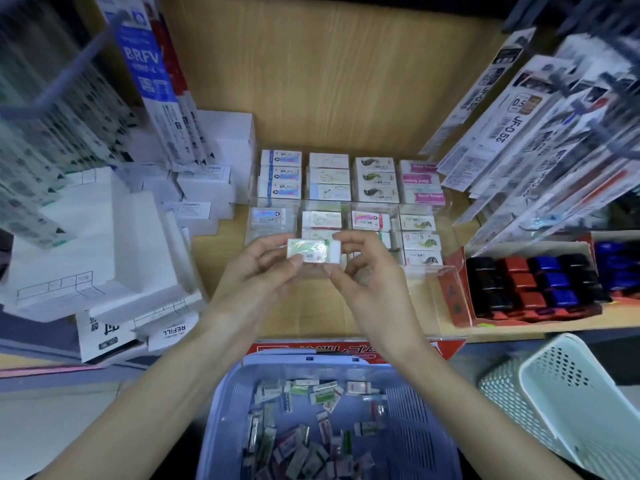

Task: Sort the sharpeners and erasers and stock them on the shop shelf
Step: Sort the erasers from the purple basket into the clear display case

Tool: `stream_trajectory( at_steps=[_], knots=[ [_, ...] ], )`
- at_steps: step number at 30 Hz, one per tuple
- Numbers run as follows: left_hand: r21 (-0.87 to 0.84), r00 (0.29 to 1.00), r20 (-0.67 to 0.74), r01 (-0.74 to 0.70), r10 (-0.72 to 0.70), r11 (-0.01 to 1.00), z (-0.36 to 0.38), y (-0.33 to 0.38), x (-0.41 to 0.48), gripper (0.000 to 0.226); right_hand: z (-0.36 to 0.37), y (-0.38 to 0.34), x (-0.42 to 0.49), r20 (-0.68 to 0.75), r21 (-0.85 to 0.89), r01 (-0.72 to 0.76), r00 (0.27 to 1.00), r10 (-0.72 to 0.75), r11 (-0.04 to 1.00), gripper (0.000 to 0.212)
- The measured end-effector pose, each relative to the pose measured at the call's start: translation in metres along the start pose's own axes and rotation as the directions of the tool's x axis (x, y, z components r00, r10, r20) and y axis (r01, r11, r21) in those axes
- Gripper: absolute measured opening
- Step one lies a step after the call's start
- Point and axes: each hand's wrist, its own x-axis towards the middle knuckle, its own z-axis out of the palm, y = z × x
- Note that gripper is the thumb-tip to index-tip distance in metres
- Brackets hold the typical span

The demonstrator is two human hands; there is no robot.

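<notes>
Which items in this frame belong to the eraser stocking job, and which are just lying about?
Job: wrapped eraser, held by left hand and right hand; blue basket of loose erasers; clear display tray on shelf.
Lying about: white boxes; hanging refill packs; pale basket.

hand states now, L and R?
Left hand: pinches the eraser by its left end.
Right hand: pinches the same eraser's right end.

The blue plastic basket [228,410] is running off the near edge; print on the small wrapped pieces [325,395] lying inside it is blurring beyond reading.
</notes>
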Motion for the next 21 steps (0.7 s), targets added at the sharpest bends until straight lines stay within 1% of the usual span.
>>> stream_trajectory(
  at_steps=[2, 4, 6, 8, 9, 11, 13, 15, 17, 19, 21],
  knots=[
    [0.09, 0.999, 0.004, 0.039, -0.04, 0.995, 0.003, -0.004, 0.001, 0.027, -0.004, 0.001, -0.001, -0.046, 0.034, -0.015, 0.999, 0.016, 0.999, 0.037],
    [0.232, 0.999, 0.001, 0.037, -0.038, 0.972, 0.005, -0.008, 0.002, 0.03, -0.007, 0.002, -0.002, -0.054, 0.066, -0.035, 0.998, 0.038, 0.997, 0.034],
    [0.364, 1.0, 0.004, -0.018, 0.018, 0.931, 0.007, -0.011, 0.003, 0.027, -0.01, 0.002, -0.006, -0.033, 0.055, -0.026, 0.999, 0.028, 0.998, 0.029],
    [0.47, 0.995, 0.052, -0.099, 0.084, 0.877, 0.011, -0.012, 0.003, 0.027, -0.015, 0.002, -0.007, -0.03, 0.06, -0.023, 0.999, 0.025, 0.998, 0.029],
    [0.507, 0.991, 0.086, -0.135, 0.106, 0.851, 0.014, -0.013, 0.002, 0.028, -0.019, 0.001, -0.007, -0.039, 0.089, -0.041, 0.998, 0.045, 0.995, 0.03],
    [0.541, 0.98, 0.147, -0.19, 0.131, 0.819, 0.021, -0.015, -0.002, 0.03, -0.028, 0.0, -0.005, -0.07, 0.206, -0.125, 0.987, 0.142, 0.97, 0.031],
    [0.586, 0.966, 0.189, -0.255, 0.176, 0.769, 0.029, -0.016, -0.007, 0.033, -0.036, 0.001, -0.005, -0.094, 0.313, -0.244, 0.954, 0.285, 0.918, 0.026],
    [0.677, 0.941, 0.217, -0.338, 0.261, 0.654, 0.035, -0.017, -0.011, 0.034, -0.042, 0.003, -0.007, -0.09, 0.352, -0.33, 0.919, 0.383, 0.876, 0.017],
    [0.775, 0.903, 0.244, -0.401, 0.354, 0.489, 0.036, -0.017, -0.013, 0.031, -0.045, 0.007, -0.01, -0.069, 0.348, -0.364, 0.909, 0.411, 0.864, 0.014],
    [0.831, 0.878, 0.292, -0.429, 0.379, 0.353, 0.032, -0.016, -0.012, 0.031, -0.043, 0.011, -0.011, -0.054, 0.312, -0.358, 0.918, 0.393, 0.88, 0.014],
    [0.853, 0.87, 0.335, -0.443, 0.362, 0.276, 0.022, -0.014, -0.008, 0.035, -0.038, 0.014, -0.009, -0.039, 0.214, -0.304, 0.947, 0.319, 0.929, 0.016]
  ],
)
